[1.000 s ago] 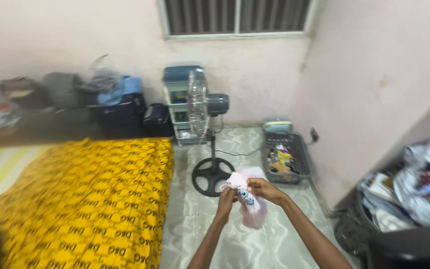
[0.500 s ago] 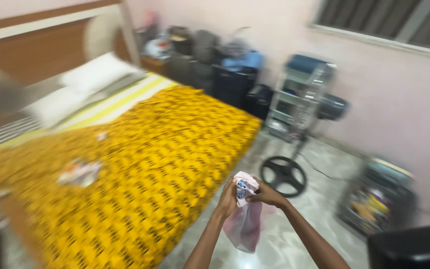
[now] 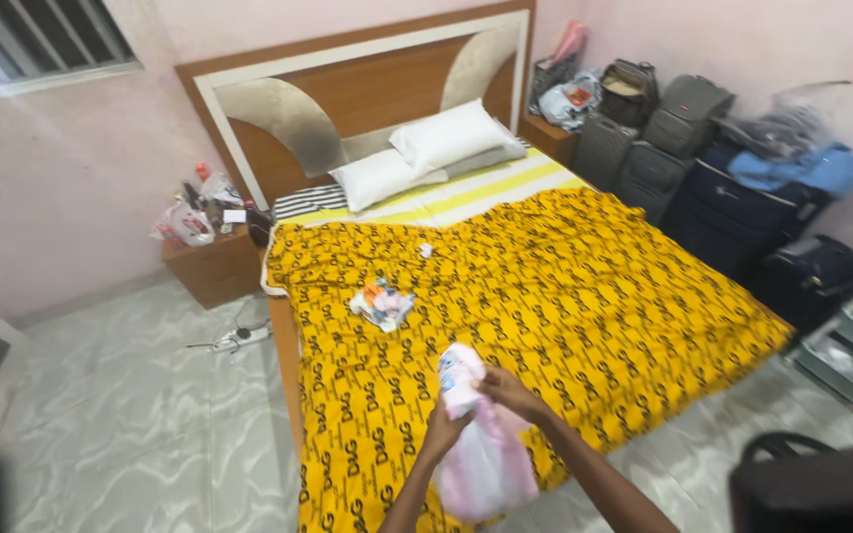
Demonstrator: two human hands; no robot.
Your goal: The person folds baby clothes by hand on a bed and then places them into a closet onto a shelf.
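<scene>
Both my hands hold a pink plastic bag (image 3: 488, 464) in front of me, over the foot of the bed. My left hand (image 3: 443, 431) grips the bag's top from the left. On the right, my right hand (image 3: 511, 392) pinches the bunched top, where a small white and blue packet (image 3: 457, 375) sticks out. The bag hangs down below my hands. A small heap of colourful wrappers (image 3: 383, 303) lies on the yellow patterned bedspread (image 3: 565, 296) beyond my hands.
Two white pillows (image 3: 417, 153) lie against the wooden headboard (image 3: 348, 89). A bedside cabinet (image 3: 214, 262) with bags on it stands left of the bed, and a power strip (image 3: 234, 341) lies on the marble floor. Suitcases (image 3: 733, 197) line the right wall.
The view has swung left from the fan and wall to the whole bed. My hands have kept hold of the pink bag and are now over the bed's foot.
</scene>
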